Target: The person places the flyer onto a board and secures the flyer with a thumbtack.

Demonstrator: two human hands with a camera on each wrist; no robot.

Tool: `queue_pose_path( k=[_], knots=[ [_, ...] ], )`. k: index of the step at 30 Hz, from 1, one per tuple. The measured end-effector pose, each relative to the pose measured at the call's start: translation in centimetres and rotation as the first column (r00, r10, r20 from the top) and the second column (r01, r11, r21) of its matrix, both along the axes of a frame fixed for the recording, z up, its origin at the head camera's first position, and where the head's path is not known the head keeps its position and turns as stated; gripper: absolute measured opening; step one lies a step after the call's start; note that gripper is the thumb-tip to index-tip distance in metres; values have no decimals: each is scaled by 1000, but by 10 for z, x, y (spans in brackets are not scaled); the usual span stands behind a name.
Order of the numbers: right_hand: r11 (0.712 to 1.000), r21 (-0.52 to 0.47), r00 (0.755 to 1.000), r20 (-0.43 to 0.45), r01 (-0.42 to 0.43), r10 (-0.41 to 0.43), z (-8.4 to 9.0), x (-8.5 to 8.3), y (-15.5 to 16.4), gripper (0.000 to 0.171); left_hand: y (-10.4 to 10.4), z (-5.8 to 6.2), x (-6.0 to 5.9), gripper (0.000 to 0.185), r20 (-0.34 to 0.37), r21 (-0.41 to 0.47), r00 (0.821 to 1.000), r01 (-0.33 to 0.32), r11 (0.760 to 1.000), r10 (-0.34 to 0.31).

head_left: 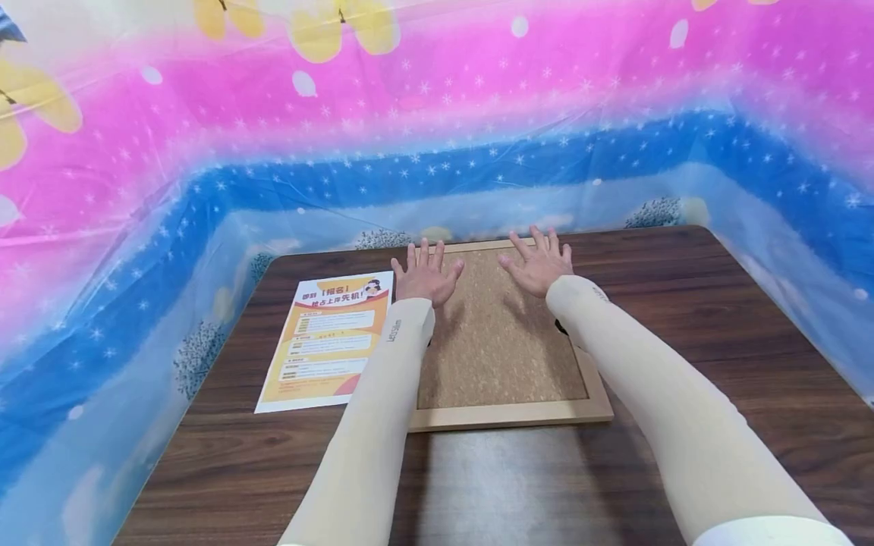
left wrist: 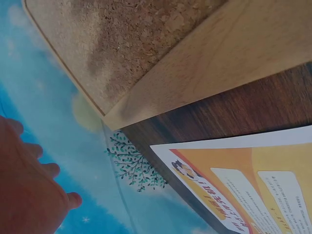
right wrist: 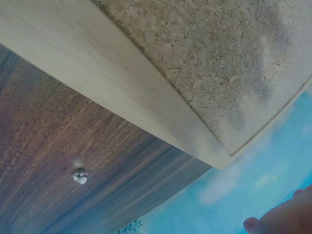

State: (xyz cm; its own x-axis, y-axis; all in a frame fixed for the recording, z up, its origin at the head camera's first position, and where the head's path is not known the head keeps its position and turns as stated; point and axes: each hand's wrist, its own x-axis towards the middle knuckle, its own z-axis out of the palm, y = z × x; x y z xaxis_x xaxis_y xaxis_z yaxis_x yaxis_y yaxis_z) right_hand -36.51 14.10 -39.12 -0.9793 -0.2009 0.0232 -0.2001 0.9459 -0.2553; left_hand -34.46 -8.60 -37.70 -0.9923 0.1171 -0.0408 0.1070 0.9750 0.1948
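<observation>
I see two long cream sleeves [head_left: 378, 402] with small dark letters [head_left: 394, 331] near their ends, and white cloth [head_left: 765, 533] above the right one.

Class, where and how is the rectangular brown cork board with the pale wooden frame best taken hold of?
Probably by the left and right sides of its pale wooden frame, left hand from the left, right hand from the right: the cork board lies flat, with dark wood-grain table beside both straight sides.

Head view: bright, diffuse light; pale glare on the near bench [head_left: 492, 485]; soft shadows from my fingers [head_left: 424, 254] on the cork board [head_left: 505, 356]; small print on the sheet [head_left: 328, 345] blurred. Left wrist view: dimmer, my left fingers [left wrist: 34, 150] darkly shaded. Right wrist view: hazy, soft-edged.
</observation>
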Motion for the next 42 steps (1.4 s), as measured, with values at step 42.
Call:
queue_pose_path(
  k=[42],
  knots=[
    [989, -138, 998, 26, -44, 48, -6, 0, 67, 75, -35, 2, -1, 66, 63, -33, 998, -12, 999, 14]
  ],
)
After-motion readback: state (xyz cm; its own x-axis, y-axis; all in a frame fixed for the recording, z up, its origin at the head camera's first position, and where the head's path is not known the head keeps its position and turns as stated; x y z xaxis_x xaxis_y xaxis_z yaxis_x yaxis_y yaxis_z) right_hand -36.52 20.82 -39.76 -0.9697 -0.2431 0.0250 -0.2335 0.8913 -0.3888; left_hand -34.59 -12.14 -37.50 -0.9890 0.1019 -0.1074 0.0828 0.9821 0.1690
